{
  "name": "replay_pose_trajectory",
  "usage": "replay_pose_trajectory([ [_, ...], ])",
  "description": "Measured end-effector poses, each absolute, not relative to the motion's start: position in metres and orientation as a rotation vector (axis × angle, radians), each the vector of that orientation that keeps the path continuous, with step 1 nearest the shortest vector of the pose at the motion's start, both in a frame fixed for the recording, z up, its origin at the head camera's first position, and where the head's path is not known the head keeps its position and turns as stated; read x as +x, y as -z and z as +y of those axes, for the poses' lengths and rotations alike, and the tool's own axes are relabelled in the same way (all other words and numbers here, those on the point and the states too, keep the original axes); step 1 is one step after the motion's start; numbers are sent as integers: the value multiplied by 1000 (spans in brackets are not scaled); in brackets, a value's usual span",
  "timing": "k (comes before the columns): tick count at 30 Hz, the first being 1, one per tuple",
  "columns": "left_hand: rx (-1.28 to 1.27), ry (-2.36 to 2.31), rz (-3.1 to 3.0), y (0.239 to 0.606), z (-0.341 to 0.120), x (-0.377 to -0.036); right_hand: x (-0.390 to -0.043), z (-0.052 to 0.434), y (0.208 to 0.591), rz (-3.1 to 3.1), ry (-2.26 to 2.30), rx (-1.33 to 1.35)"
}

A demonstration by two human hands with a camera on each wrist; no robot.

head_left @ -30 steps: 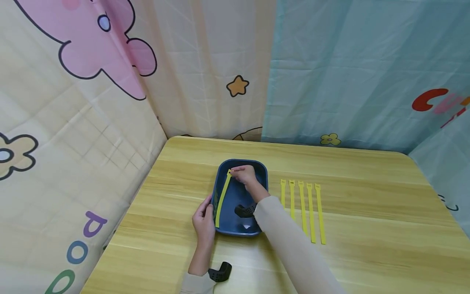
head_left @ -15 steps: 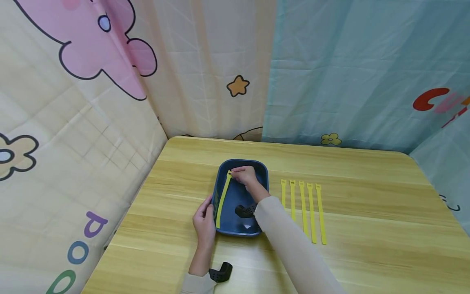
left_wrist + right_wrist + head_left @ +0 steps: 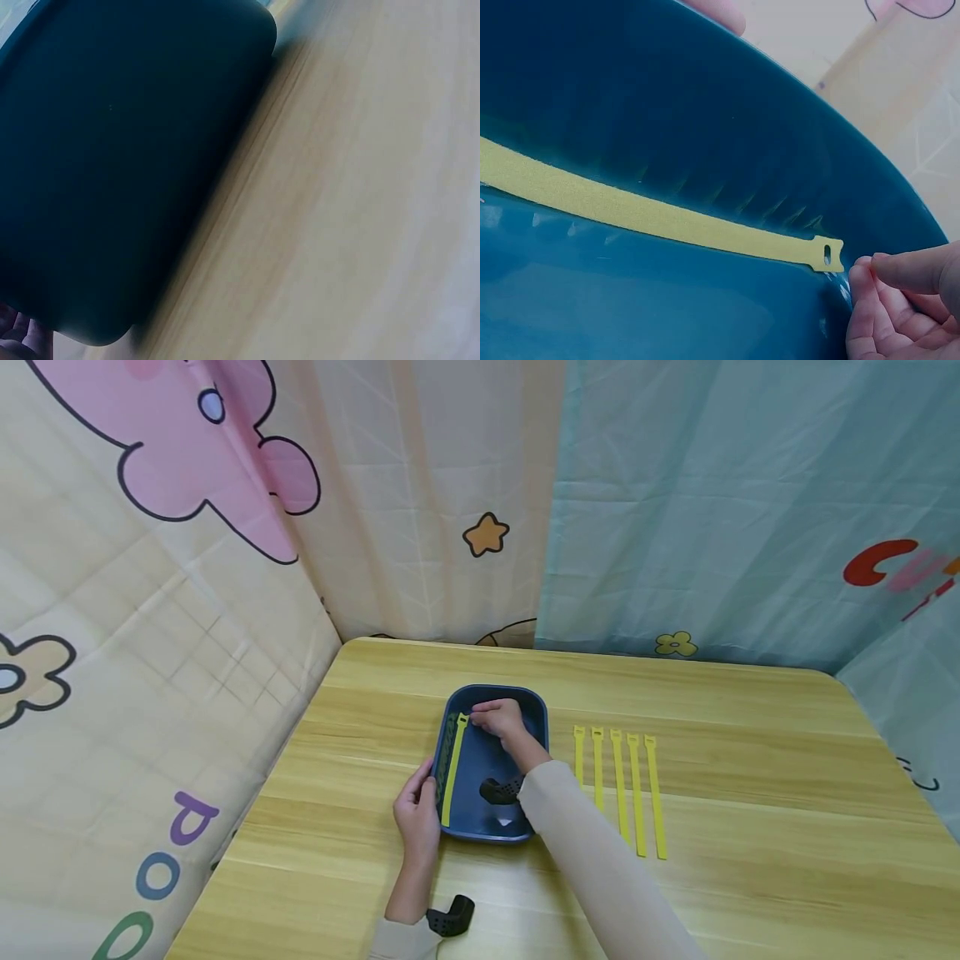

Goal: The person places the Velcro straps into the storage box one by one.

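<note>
Yellow strap (image 3: 454, 770) lies lengthwise inside a dark blue tray (image 3: 480, 764) along its left side, slotted head at the far end. Just beyond that head, the right hand (image 3: 501, 717) has thumb and fingertips drawn together, holding nothing, apart from the strap. A person's left hand (image 3: 416, 806) grips the tray's left wall at the rim. To the right, five more yellow straps (image 3: 618, 777) lie in a row on a wooden desk (image 3: 765, 760), some partly hidden by a pale sleeve (image 3: 600, 868). Printed cloth (image 3: 442, 460) hangs behind.
</note>
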State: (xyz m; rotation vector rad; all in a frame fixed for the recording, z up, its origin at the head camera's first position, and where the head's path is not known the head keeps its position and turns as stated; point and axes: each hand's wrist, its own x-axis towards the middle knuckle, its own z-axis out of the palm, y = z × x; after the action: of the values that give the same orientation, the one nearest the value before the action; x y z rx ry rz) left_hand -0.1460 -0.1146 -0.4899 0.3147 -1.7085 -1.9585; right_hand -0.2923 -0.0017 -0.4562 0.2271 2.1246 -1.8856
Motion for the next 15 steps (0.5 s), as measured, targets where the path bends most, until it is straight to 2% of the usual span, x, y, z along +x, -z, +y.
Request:
replay_pose_trajectory([
  [15, 327, 1936, -1743, 488, -115, -144, -291, 1, 452, 2090, 1927, 200],
])
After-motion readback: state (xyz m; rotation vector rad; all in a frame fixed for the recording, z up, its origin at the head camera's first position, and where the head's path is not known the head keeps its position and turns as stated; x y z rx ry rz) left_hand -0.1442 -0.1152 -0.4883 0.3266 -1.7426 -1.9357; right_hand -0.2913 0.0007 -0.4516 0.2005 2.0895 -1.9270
